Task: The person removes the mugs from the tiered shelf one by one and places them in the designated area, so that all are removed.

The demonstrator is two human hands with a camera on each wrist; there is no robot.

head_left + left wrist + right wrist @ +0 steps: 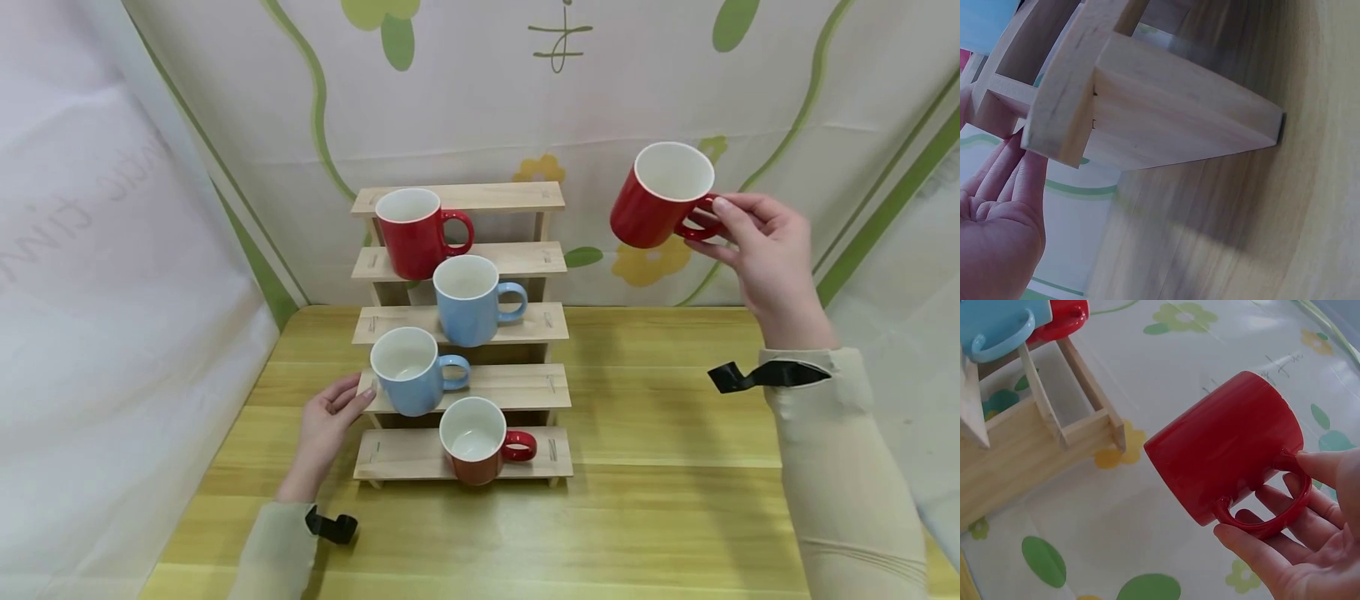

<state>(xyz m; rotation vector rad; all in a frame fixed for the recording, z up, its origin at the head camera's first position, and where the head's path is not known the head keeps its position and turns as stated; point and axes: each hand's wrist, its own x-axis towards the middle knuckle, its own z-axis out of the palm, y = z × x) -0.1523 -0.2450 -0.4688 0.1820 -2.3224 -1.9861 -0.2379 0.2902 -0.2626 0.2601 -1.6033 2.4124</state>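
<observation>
Red mug held by its handle, well off to the right of the stepped rack

From where I stand, the right hand [772, 258] pinches the red mug's handle [1275, 523] between thumb and fingers; the red mug [648, 208] hangs in the air just beyond the fingertips, on the rack side of the hand, tilted. The left hand [327, 425] pinches the left end of a board on the wooden rack [517, 387], just beside the lower blue mug [411, 390].

Open air separates the held mug from the rack's right edge, with a broad stretch of tabletop [652, 433] below. A printed cloth [480, 108] backs everything; how near the mug is to it, I can't tell. On the left, the hand works right at the rack's edge.
</observation>
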